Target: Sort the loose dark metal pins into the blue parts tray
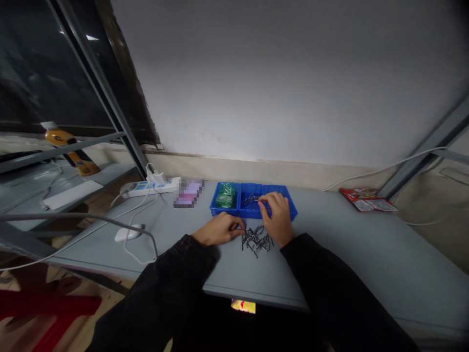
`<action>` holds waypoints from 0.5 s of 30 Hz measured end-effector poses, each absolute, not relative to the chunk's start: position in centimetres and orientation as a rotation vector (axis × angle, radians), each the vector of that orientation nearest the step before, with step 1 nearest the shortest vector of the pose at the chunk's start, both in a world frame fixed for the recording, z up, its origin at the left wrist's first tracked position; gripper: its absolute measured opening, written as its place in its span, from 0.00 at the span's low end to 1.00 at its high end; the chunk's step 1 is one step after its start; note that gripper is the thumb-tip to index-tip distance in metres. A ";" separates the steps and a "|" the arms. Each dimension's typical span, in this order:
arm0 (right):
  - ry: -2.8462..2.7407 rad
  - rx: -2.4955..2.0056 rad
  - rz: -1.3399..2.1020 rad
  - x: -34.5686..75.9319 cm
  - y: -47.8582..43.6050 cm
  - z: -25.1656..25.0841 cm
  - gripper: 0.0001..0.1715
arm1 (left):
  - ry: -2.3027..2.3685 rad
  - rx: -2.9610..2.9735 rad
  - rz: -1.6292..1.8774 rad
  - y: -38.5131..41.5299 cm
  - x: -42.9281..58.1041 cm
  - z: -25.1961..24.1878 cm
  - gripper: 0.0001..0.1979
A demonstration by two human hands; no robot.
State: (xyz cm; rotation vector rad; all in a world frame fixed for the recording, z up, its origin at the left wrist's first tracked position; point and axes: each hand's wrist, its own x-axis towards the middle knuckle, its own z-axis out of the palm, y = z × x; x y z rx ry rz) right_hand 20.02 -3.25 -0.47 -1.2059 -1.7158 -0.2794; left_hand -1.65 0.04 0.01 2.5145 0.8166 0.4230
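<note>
Grey table runs out under my sleeves. Screws lie on it in a loose heap between my hands. My left hand rests left of the heap with the fingers curled and the tips at its edge. My right hand lies just beyond the heap over the blue tray, fingers bent together. I cannot tell whether either pinches a screw. They look light, stiff and slick, best pinched singly by the shank. Green bits sit beyond the heap, to its left.

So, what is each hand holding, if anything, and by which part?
Cannot tell: left hand lies beside the pile of metal parts; right hand reaches over the middle blue bin.
</note>
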 end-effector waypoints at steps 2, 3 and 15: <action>-1.715 -1.206 -0.277 20.0 -3.2 -0.5 0.06 | 0.814 2.514 0.432 0.0 -1.6 0.0 0.07; -1.715 -1.206 -0.275 20.0 -3.2 -0.5 0.06 | 0.810 2.514 0.437 -0.1 -1.6 0.1 0.07; -1.856 -1.114 -0.191 19.7 -3.8 -0.1 0.06 | 0.827 2.460 0.702 -0.8 -1.3 0.8 0.08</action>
